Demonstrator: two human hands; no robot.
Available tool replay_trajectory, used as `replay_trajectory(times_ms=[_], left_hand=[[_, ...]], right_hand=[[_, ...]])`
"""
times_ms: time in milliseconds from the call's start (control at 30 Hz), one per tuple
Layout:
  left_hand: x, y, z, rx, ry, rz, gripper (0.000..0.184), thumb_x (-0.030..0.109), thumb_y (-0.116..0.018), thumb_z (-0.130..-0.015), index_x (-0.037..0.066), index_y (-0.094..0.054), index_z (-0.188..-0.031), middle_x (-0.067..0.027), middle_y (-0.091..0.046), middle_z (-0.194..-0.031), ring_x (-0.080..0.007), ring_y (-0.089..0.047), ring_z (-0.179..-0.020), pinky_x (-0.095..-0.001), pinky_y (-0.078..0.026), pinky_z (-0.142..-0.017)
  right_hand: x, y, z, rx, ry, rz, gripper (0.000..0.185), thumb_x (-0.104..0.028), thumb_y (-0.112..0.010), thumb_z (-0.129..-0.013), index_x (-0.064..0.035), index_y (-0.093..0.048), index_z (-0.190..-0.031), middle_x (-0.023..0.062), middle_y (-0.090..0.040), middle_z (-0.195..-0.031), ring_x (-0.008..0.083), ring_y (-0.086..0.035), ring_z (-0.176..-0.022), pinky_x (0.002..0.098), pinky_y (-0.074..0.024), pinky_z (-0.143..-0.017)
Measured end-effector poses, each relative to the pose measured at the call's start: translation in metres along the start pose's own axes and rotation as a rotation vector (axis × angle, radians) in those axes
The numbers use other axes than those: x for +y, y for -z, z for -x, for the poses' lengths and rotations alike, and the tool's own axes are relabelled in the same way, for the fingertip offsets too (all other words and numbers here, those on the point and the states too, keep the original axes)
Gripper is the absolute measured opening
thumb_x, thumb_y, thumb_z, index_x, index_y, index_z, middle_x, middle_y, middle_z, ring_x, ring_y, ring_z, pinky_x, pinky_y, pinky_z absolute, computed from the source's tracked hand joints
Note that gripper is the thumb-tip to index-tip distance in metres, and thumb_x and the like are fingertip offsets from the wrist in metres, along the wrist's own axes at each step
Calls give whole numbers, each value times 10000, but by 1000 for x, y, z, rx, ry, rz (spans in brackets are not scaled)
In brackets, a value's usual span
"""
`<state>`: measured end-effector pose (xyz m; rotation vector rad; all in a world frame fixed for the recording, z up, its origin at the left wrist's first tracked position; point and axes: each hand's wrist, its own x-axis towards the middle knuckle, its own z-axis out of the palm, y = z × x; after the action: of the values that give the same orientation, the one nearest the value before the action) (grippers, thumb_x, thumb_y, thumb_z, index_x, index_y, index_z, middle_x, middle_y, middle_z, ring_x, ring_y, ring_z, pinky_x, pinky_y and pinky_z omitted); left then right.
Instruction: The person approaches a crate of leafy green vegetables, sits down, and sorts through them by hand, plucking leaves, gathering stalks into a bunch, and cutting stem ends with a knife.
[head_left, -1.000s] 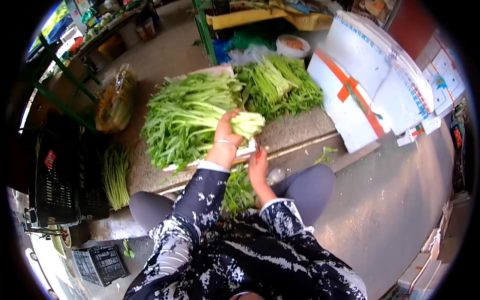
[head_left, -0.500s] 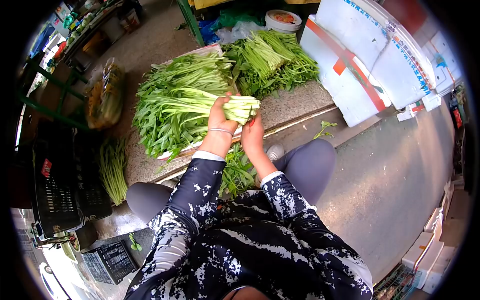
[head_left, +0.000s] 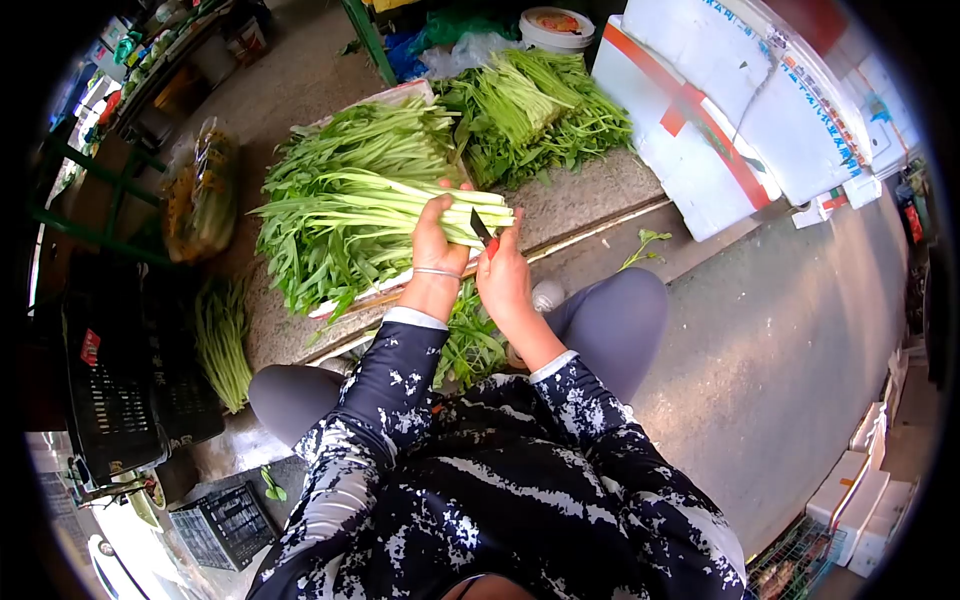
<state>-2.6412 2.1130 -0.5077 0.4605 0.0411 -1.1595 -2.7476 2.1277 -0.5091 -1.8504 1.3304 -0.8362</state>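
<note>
My left hand (head_left: 432,250) grips one bunch of greens (head_left: 385,205); my right hand (head_left: 505,283) clasps one knife (head_left: 488,240) near it.

Greens (head_left: 345,200) left of boxes (head_left: 650,130), bucket (head_left: 556,38) behind, apparently crates (head_left: 115,390) far left

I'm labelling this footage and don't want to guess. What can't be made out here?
Head view, knife handle: its lower part is hidden by the right hand.
Head view, held stems: partly hidden by the left hand.
Head view, wire crate: cut off by the image's dark border.
Head view, blue lettering: too small and blurred to read.
</note>
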Motion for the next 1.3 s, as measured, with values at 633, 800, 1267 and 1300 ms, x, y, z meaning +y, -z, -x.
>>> replay_trajectory(times_ms=[633,800,1267,1300], left_hand=[[50,-41,25,-16,147,137,326,73,-479,-766,-23,-472,-1078,-159,-528,-1079,-286,-464,-1080,-445,-320,-978],[80,-46,26,29,233,189,279,77,-451,-778,-22,-480,-1038,-175,-533,-1051,-303,-473,-1072,-456,-343,-955],[100,-39,33,-32,392,262,266,67,-430,-807,-38,-465,-1048,-156,-538,-1011,-312,-501,-1004,-472,-371,-926],[100,-37,32,-46,400,258,267,65,-427,-807,-39,-462,-1051,-149,-539,-1009,-311,-501,-1005,-471,-371,-926]], right_hand=[[41,-13,-17,-101,-249,-853,450,-481,-430,-861,-33,-420,-898,22,-438,-645,80,-371,-501,212,-301,-438],[-5,11,-33,-272,-230,-1099,490,-518,-380,-864,-49,-485,-766,4,-428,-536,58,-339,-378,183,-246,-346],[-69,-2,-62,-487,-33,-1269,556,-498,-498,-817,34,-604,-941,85,-628,-853,107,-579,-720,212,-454,-613],[-67,-1,-61,-498,-41,-1227,568,-499,-490,-820,37,-595,-977,86,-624,-884,102,-574,-754,213,-452,-654]])
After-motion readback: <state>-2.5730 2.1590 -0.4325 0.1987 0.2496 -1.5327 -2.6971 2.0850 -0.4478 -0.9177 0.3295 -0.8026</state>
